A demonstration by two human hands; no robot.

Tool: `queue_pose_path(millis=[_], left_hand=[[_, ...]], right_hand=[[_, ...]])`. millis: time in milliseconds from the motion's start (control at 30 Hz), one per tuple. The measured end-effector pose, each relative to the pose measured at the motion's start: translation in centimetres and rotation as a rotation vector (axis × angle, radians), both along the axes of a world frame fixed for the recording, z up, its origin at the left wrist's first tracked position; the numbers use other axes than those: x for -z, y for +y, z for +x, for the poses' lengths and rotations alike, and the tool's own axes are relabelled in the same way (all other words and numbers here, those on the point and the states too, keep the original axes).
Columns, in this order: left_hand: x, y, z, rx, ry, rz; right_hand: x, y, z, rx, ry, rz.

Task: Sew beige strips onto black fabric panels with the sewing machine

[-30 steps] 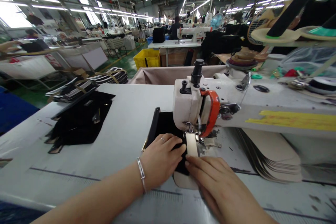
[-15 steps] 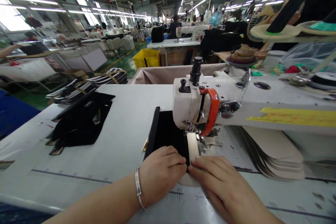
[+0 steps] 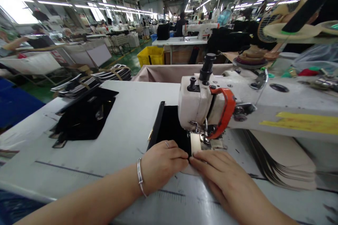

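A black fabric piece (image 3: 169, 123) lies flat under the head of a white sewing machine (image 3: 194, 105), a dark stiff band (image 3: 157, 123) along its left side. A cream strip (image 3: 195, 143) runs along its right part, up to the presser foot (image 3: 205, 140). My left hand (image 3: 165, 165), with a ring and bracelet, is closed, its fingertips pinching the fabric's near edge. Fingers together, my right hand (image 3: 221, 175) presses the near end of the cream strip, close beside the left fingertips. Below the fingertips a pale layer shows; my hands hide most of it.
Black pieces (image 3: 87, 116) lie in a pile on the left of the table (image 3: 126, 123). Stacked pale panels (image 3: 282, 158) sit under the machine arm. An orange guard (image 3: 225, 112) curves around the needle area. Thread cones (image 3: 303, 10) stand at upper right, a yellow bin (image 3: 150, 55) beyond.
Both hands have moved a little toward the machine with the fabric. Less of the cream strip shows between the presser foot and my fingers. The view has shifted slightly.
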State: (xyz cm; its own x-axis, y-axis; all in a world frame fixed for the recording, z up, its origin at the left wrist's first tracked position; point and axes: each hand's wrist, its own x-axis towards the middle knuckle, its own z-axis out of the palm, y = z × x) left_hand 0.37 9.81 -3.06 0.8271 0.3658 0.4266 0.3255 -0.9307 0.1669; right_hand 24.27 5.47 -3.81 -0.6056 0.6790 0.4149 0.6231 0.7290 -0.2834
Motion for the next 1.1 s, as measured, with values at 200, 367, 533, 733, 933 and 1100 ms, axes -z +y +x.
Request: queue_pose_path(millis=[200,367,533,733,933,1100], left_hand=[[-0.2,0.2,-0.1,0.005,0.050,0.015],[0.0,0.8,0.0,0.001,0.084,0.011],[0.3,1.9,0.1,-0.017,0.113,-0.012],[0.2,2.9,0.6,-0.055,0.061,0.020],[0.2,3.9,0.9,-0.068,0.115,0.025],[0.2,4.3,1.2,-0.132,0.160,-0.004]], right_hand=[[0.3,0.3,0.2,-0.053,-0.018,0.037],[0.2,0.4,0.2,-0.024,-0.019,-0.001],[0.5,0.8,0.0,0.024,-0.042,0.025],[0.8,1.3,0.0,0.058,-0.081,0.039],[1.1,1.5,-0.2,0.101,-0.109,0.040],[1.4,1.6,-0.3,0.124,-0.130,0.070]])
